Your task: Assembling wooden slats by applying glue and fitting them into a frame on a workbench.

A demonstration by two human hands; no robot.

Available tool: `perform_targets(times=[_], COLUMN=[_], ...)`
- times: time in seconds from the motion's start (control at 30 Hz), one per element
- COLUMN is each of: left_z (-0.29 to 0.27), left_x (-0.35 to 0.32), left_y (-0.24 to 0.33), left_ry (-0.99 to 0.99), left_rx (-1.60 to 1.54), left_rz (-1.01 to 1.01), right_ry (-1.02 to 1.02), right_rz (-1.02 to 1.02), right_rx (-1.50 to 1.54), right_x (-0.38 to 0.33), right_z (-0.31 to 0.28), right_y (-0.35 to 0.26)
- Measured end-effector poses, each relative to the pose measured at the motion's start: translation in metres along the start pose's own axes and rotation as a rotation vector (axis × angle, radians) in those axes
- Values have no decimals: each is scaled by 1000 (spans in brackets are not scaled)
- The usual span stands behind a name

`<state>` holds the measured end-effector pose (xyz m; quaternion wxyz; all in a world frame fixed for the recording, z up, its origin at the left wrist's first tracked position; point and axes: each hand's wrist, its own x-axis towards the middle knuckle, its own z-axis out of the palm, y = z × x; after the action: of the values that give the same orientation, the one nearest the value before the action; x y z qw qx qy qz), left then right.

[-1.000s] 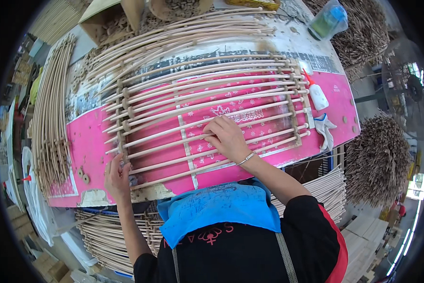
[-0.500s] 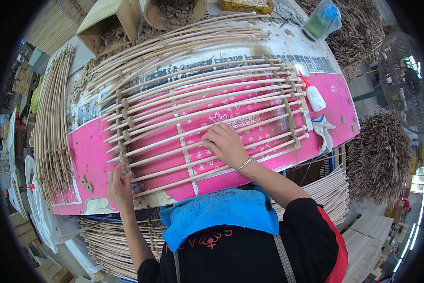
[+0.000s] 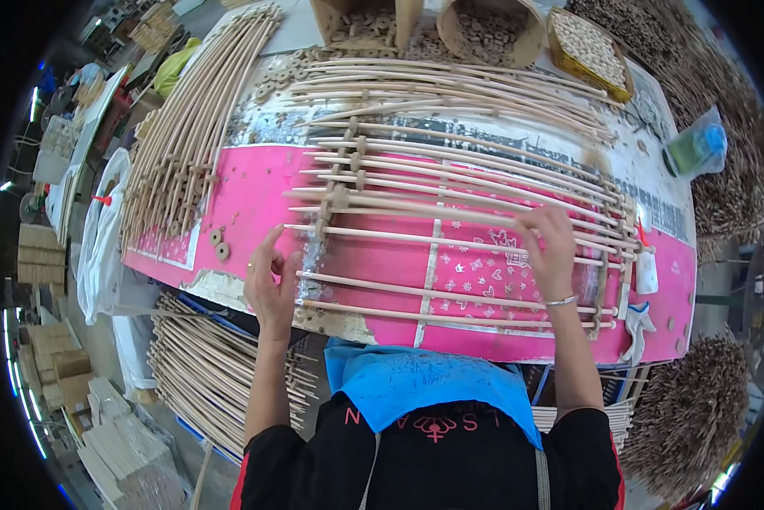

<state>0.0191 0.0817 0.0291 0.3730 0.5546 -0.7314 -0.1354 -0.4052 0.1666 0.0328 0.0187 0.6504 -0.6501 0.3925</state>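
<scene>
Fingers of my L hand spread, thumb apart from index, just beside L tip of front wooden rod. My R hand pinches blurred rod twd its R part; how firmly, can't tell. Both rods in row running L–R over pink sheet, wooden discs nr L ends. White bottle w/ red tip & whitish cloth at R; rod bundle at far L.

Slim pale rods, several bearing tan rings, lie roughly parallel over the pink-covered table.
</scene>
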Motion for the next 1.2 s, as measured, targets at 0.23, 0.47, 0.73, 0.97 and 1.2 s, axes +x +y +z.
perform_targets(times=[0.23,0.47,0.73,0.97,1.2], left_z=[2,-18,-52,-50,-44], left_x=[-13,-20,12,29,25], left_y=[-25,-68,-161,-162,-142], left_ry=[-13,78,275,80,152], left_rx=[-14,-24,266,498,439], left_rz=[-96,-246,-247,-286,-250], right_ry=[-18,-77,-95,-311,-494], right_rz=[83,81,113,167,55], right_rx=[32,27,70,219,194], right_x=[16,17,10,-35,-68], right_z=[14,27,15,15,31], right_y=[52,63,71,-4,-55])
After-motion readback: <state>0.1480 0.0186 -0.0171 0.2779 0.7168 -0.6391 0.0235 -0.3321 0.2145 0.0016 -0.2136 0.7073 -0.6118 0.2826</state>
